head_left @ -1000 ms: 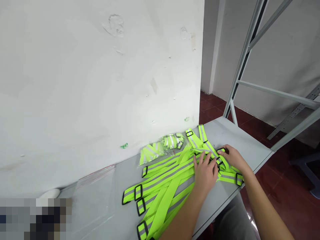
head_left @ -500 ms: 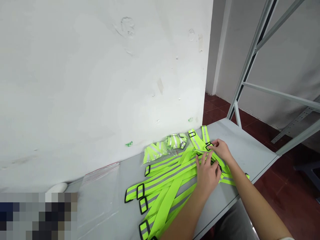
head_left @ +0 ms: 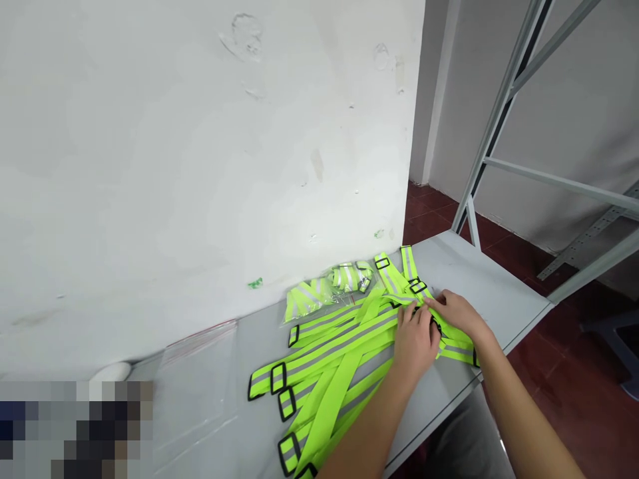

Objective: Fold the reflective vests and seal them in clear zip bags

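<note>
A pile of neon-yellow reflective straps (head_left: 319,362) with grey stripes and black buckles spreads over the grey table. My left hand (head_left: 415,340) is on the pile's right part, fingers bent and closed on a strap. Beside it, my right hand (head_left: 458,313) pinches the strap between thumb and fingers, just below a black slide buckle (head_left: 418,286). The fingers partly cover the straps there. Toward the wall lie two clear bags, one with a flat strap bundle (head_left: 307,298) and one with a rolled bundle (head_left: 351,276).
Clear plastic bags (head_left: 197,379) lie flat on the table's left (head_left: 249,432). A white wall (head_left: 200,166) runs along the back. A metal rack frame (head_left: 492,146) rises at the right end, and a dark stool (head_left: 616,342) stands on the red floor.
My right hand has moved off the slide buckle, down and right, to the strap by my left hand. My left fingers have drawn closer together. A strap end at the right has shifted left.
</note>
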`<state>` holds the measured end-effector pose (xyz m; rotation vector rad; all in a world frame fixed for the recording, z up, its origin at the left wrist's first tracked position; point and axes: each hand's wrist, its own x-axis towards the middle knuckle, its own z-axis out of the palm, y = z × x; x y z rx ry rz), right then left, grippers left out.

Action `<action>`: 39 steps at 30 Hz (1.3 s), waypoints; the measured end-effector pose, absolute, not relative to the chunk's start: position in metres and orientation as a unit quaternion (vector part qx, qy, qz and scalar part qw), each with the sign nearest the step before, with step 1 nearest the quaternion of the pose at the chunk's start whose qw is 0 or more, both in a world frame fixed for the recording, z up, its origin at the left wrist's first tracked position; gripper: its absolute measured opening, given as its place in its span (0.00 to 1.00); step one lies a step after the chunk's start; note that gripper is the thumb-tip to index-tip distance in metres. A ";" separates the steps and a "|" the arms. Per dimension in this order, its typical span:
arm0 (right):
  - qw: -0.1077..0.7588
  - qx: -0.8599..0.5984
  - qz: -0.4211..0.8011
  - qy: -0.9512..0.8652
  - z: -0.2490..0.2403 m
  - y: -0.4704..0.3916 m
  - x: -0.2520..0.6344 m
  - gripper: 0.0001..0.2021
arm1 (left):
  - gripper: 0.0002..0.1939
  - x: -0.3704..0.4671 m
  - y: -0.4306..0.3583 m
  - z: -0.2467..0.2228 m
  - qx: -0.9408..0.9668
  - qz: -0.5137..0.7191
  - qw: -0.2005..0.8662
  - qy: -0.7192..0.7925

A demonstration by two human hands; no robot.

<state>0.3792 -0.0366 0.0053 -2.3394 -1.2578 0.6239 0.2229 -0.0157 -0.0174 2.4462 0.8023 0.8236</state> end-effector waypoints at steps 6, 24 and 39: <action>0.173 -0.857 0.158 -0.459 0.008 -0.040 0.367 0.19 | 0.13 0.225 -0.009 -0.025 0.858 0.351 0.268 0.263; 0.259 -0.815 0.078 -0.513 0.016 -0.042 0.300 0.03 | 0.14 0.214 0.002 -0.020 0.647 0.429 0.474 0.415; 0.363 -0.665 0.055 -0.651 -0.016 -0.073 0.251 0.26 | 0.27 0.164 0.038 0.006 0.505 0.232 0.720 0.415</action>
